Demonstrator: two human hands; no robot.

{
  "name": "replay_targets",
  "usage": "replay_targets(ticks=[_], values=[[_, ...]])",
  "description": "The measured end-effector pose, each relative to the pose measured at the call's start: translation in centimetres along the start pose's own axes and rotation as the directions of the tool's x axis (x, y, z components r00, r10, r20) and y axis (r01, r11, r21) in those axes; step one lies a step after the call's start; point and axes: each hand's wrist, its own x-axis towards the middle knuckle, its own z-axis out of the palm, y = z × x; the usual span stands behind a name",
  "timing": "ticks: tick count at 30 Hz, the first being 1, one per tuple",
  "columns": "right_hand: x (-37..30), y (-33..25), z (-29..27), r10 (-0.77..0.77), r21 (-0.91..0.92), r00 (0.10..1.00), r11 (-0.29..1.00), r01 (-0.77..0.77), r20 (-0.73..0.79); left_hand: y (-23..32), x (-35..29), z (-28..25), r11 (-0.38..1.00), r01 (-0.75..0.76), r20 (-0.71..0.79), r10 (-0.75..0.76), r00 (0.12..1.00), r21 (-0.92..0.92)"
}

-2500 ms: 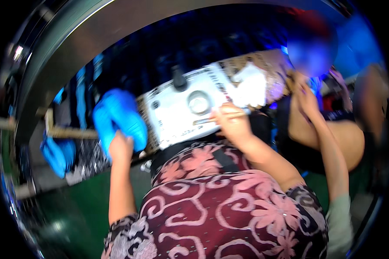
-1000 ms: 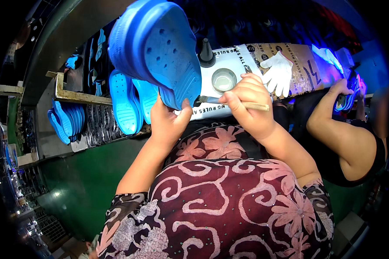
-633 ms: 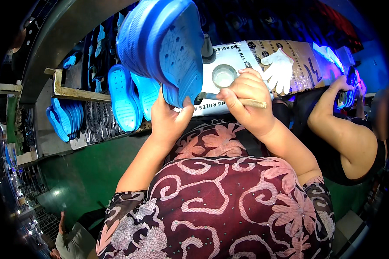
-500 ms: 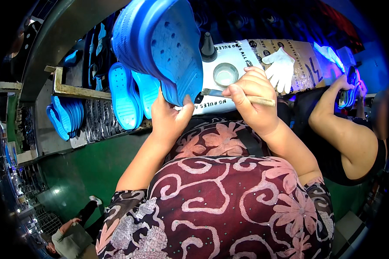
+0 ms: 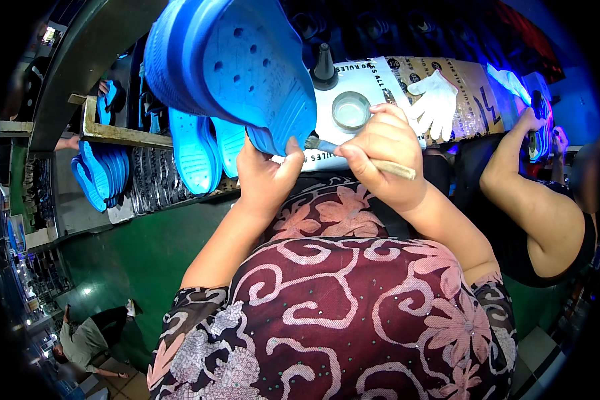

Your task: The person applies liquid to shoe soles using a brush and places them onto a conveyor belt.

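The layered blue sole [image 5: 253,77] looks light, rubbery and flexible, best gripped at its narrow end; its broad part is dotted with holes, its heel ribbed. Raised above the desk [image 5: 75,219], it sits pinched in the left hand [image 5: 268,172], while the right hand [image 5: 388,148] grasps a brush [image 5: 395,169]

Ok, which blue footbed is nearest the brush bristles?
The blue footbed held up in the left hand, its lower end beside the paintbrush; the footbeds behind it and the far-left stack are farther away.
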Motion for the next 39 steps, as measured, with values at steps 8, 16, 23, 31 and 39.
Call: replay_targets(ticks=[8, 16, 23, 31, 39], values=[[-0.6, 0.3, -0.6, 0.067, 0.082, 0.998, 0.994, -0.068, 0.011, -0.8, -0.1, -0.7, 0.998, -0.044, -0.022, 0.044, 0.999, 0.036], [-0.5, 0.1, 0.2, 0.047, 0.035, 0.999, 0.998, -0.047, -0.010, -0.4, 0.2, -0.6, 0.997, -0.051, -0.052, 0.054, 0.997, 0.054], [-0.8, 0.1, 0.1, 0.029, 0.048, 0.999, 0.998, -0.028, -0.029, -0.1, -0.1, -0.8, 0.997, -0.055, -0.033, 0.057, 0.998, 0.047], [-1.6, 1.2, -1.4, 0.142, 0.139, 0.984, 0.982, -0.126, -0.110, -0.1, 1.1, -0.9, 0.990, -0.127, 0.036, 0.125, 0.991, 0.064], [-6.4, 3.4, -4.8, 0.521, 0.279, 0.767, 0.852, -0.443, -0.375, 9.1, 6.2, -2.8, 0.741, 0.554, 0.494, -0.343, 0.799, -0.379]])
